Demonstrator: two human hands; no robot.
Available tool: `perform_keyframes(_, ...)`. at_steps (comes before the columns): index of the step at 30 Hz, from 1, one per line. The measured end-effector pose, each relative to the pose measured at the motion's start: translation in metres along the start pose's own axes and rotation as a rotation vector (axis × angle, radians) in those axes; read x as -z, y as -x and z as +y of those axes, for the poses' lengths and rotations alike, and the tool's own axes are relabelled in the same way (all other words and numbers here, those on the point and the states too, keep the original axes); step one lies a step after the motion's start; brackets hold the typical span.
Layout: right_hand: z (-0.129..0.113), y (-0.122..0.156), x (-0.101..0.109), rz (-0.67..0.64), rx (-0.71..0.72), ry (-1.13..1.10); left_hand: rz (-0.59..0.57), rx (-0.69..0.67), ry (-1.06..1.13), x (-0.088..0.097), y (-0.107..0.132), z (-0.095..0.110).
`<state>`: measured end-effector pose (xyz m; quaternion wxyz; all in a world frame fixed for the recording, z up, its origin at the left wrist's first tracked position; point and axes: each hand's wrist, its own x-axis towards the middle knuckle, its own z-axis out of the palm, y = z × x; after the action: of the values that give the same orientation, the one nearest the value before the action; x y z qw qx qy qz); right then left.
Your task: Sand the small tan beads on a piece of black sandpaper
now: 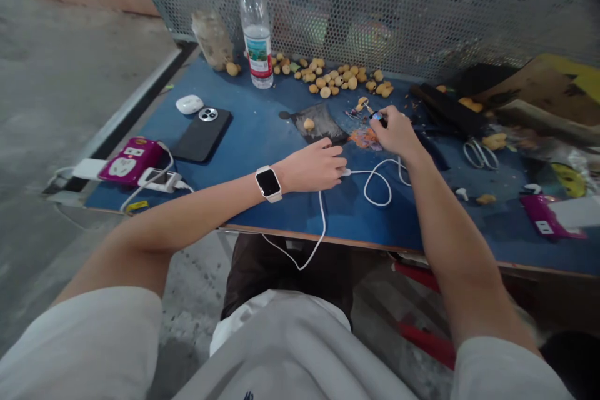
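Observation:
My left hand (323, 165) rests low over the blue table with its fingers curled. A white cable (379, 203) comes out by its fingertips, and another stretch hangs from beneath the palm over the front edge. My right hand (397, 132) is farther right, pinching a small black object with a shiny bluish face (378, 117); its kind is unclear. Below those fingers lies a pile of orange and purple scraps (365, 139). A dark square mat (321, 122) carries one tan, nut-like piece (308, 124), just beyond my left hand.
A water bottle (257, 53) and several tan round pieces (349, 77) line the mesh panel (412, 19). On the left are a phone (201, 137), a white case (189, 104) and a purple power strip (135, 159). Scissors (480, 155) and another purple strip (539, 215) lie right.

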<state>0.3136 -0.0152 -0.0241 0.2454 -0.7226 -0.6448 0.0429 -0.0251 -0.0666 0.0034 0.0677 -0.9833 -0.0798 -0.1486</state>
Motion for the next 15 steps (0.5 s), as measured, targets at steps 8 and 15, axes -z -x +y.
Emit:
perform_keyframes(8,-0.013,0.005,0.004,-0.008,0.034,0.014,-0.031,-0.016,0.189,-0.011,0.005,-0.023)
perform_keyframes(15,-0.014,0.006,0.005,-0.02,0.053,0.027,-0.036,-0.024,0.249,-0.009,0.006,-0.023)
